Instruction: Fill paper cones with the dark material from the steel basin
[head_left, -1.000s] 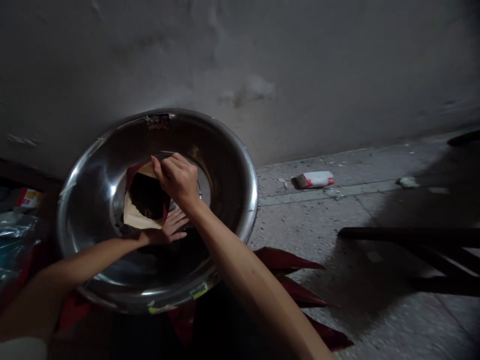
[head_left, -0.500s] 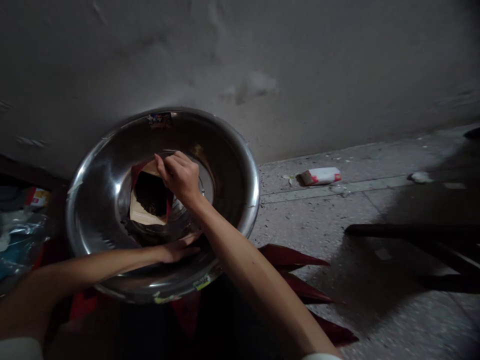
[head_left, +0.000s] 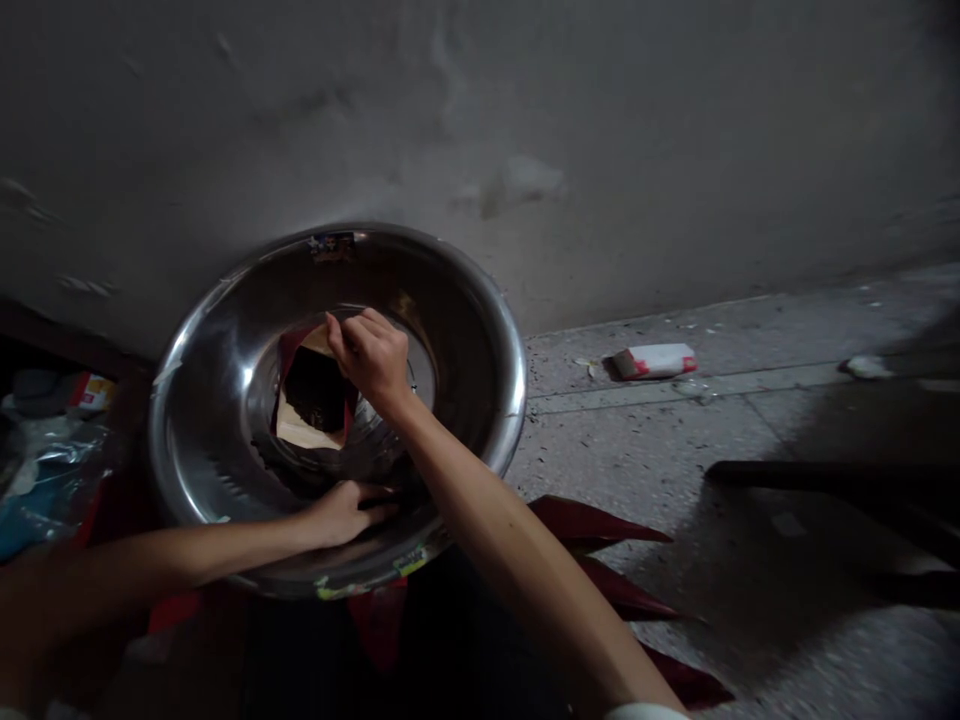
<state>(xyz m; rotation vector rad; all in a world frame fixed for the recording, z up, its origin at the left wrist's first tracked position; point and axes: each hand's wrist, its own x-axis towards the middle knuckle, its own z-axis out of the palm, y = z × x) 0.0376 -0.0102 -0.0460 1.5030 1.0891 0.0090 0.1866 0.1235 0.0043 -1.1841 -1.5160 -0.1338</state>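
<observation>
A wide metal basin (head_left: pixel 480 400) sits before me, tilted in view. Inside it stands a paper bag (head_left: pixel 304 432), red outside and tan within, its mouth open toward me. Dark loose bits like dried leaves (head_left: pixel 315 410) show in the bag. My right hand (head_left: pixel 375 360) is closed on the bag's right rim, thumb up. Low in the basin, near its front wall, my left hand (head_left: pixel 349 512) has thumb and fingers stretched to the right and apart. Its fingertips are in shadow by dark scraps on the basin floor, so any contact there is unclear.
Several folded dark red bags (head_left: pixel 600 520) stick out right of the basin. A white and red carton (head_left: pixel 656 361) lies on the speckled floor near the grey wall (head_left: pixel 637 180). Dark stool-like legs (head_left: pixel 810 475) stand at right. Clear plastic packaging (head_left: pixel 56 480) is at left.
My left hand has drawn back a little toward the basin's front wall, its thumb now lifted from the fingers. The right hand keeps its hold on the bag. The whole view has shifted slightly.
</observation>
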